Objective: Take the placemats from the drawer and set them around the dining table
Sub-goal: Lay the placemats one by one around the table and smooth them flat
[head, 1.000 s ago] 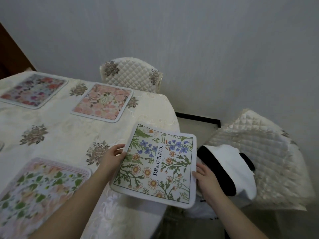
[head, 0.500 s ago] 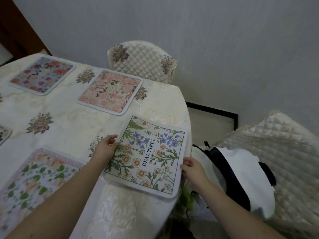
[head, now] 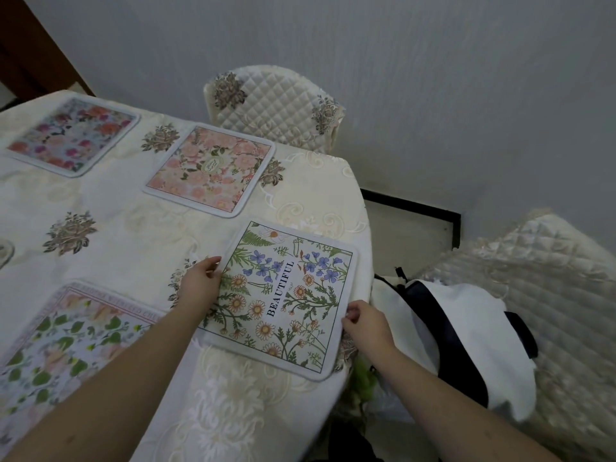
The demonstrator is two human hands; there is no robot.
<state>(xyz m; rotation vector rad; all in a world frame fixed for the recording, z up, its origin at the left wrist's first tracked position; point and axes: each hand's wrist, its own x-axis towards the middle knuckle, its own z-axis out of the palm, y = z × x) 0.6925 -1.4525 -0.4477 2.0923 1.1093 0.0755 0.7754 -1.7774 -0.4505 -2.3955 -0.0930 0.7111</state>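
Note:
A square placemat (head: 286,298) printed with daisies, blue flowers and the word BEAUTIFUL lies flat on the cream tablecloth of the dining table (head: 133,228), close to its right end. My left hand (head: 200,288) holds the mat's left edge with curled fingers. My right hand (head: 366,323) pinches its right edge, which reaches almost to the table's rim. Three other floral placemats lie on the table: a pink one (head: 210,168) behind, a red-flowered one (head: 73,135) at the far left, and a green-leaf one (head: 66,338) at the near left.
A quilted cream chair (head: 273,105) stands behind the table against the grey wall. A second quilted chair (head: 540,281) at the right carries a white and dark bag (head: 466,335). A black-framed floor panel (head: 413,208) lies between table and wall.
The BEAUTIFUL placemat moved left from beyond the table's edge and came down flat onto the tablecloth, both hands staying at its edges.

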